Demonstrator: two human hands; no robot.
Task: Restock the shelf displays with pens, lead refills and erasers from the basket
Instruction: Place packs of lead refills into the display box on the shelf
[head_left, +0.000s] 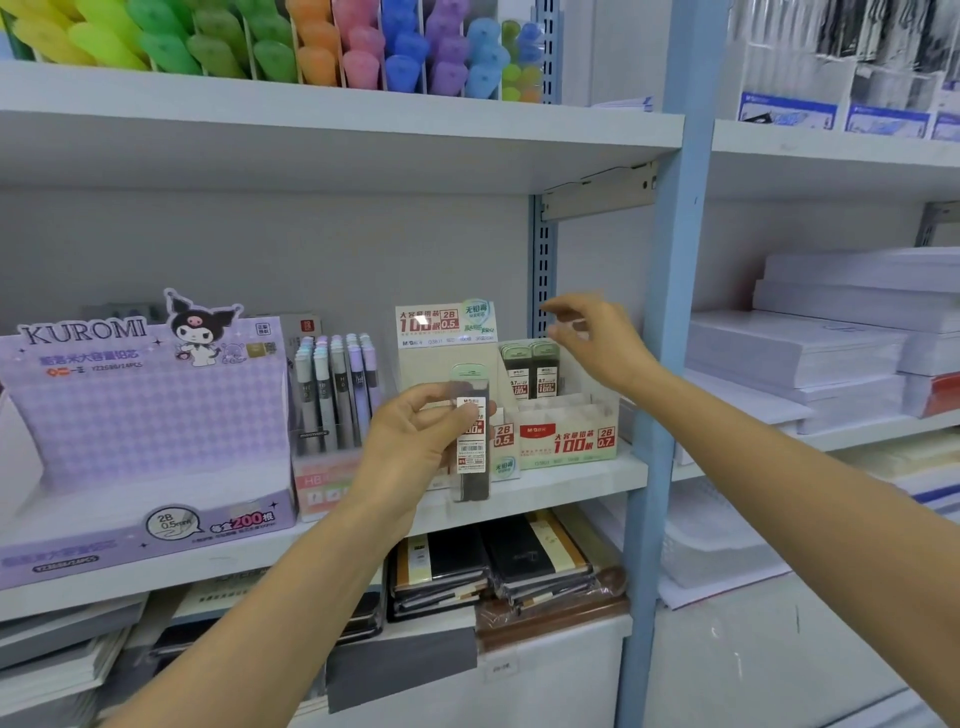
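My left hand (415, 447) grips a lead refill case (471, 447), dark with a pale green cap and a white barcode label, upright in front of the 0.5 lead refill display box (447, 332). Just right of it stands the 0.7 display box (569, 436) with two refill cases (530, 371) in its back row. My right hand (592, 343) hovers above that box with fingers loosely curled and nothing visible in them. The basket is out of view.
A purple Kuromi display box (145, 415) stands at the left, with a holder of mechanical pencils (337, 389) beside it. Highlighters (270, 41) fill the shelf above. Wrapped notebooks (493, 566) lie below. A blue shelf post (660, 364) rises at the right, paper reams (831, 343) beyond.
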